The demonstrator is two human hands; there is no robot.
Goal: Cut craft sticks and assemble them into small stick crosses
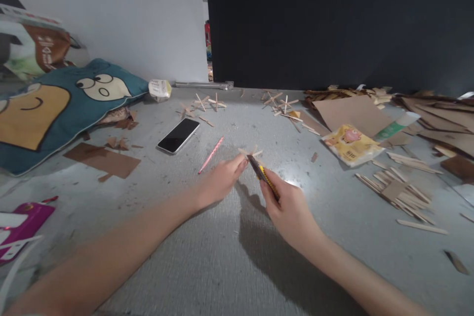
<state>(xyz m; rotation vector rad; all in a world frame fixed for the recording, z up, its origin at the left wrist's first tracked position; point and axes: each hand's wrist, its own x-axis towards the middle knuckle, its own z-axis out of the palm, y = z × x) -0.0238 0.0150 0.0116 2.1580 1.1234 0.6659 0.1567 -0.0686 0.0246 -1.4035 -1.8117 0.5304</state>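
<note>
My right hand (287,202) is closed round a yellow and black utility knife (263,176), its blade end pointing up and left. That end meets a small crossed piece of wooden sticks (255,151). My left hand (222,177) pinches the stick piece from the left, fingers closed, just above the grey surface. The exact contact between blade and wood is too small to make out. Left of my left hand lies a red-and-white patterned pencil or thin stick (211,154). A phone with a dark screen (178,135) rests farther back on the left.
Crossed stick pieces (202,102) and another cluster (279,103) stand at the back. Loose wooden sticks (400,190), a yellow packet (351,144) and cardboard (351,116) lie right. To the left are a teal cushion (74,103), brown card (103,159) and a magenta object (31,222).
</note>
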